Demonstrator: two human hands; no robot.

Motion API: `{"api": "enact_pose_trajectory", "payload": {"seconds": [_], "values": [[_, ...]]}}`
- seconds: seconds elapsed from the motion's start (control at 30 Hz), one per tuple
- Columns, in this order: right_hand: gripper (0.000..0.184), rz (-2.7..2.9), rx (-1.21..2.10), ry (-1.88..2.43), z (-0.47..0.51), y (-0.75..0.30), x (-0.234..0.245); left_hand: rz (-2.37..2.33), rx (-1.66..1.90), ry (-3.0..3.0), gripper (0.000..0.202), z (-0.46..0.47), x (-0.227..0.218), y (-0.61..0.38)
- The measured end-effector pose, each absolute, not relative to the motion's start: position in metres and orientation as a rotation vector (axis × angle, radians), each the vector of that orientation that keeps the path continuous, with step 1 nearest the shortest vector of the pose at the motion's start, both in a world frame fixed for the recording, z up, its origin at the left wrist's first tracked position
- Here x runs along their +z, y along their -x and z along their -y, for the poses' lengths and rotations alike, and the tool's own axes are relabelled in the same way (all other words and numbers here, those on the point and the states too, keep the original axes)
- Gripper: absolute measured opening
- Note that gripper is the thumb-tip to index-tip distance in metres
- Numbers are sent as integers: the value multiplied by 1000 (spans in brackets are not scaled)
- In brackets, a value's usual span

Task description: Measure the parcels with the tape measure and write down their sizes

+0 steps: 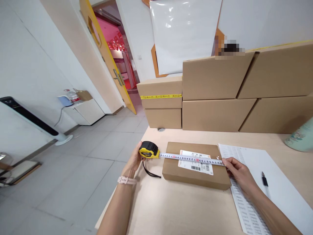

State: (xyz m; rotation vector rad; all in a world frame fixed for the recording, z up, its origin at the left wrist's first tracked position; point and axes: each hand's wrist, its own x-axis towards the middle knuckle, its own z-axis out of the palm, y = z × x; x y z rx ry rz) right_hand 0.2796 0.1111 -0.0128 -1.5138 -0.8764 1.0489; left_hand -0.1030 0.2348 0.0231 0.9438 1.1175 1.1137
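Note:
My left hand [135,160] grips a black and yellow tape measure [148,150] by its case, left of a flat brown cardboard box [195,180]. A black wrist strap hangs from the case. The white blade [186,158] runs out to the right across the top of the box, over its white shipping label [207,169]. At the box's right edge my right hand [236,169] pinches the blade's end between thumb and fingers. The box lies flat on the light wooden table [151,209].
Printed sheets [276,182] lie right of the box, with a black-capped pen [264,181] on them. Stacked cardboard boxes [217,114] line the table's back edge. A pale green container [300,137] stands at the right. Left of the table is tiled floor [73,182]; a yellow door [105,52] stands open.

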Motion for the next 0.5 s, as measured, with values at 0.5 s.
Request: {"api": "enact_pose_trajectory", "payload": {"seconds": [0.5], "values": [[39,855,1074,1500,-110,-280,-12,-1121,1072,-949,44,-235,23,104]]}}
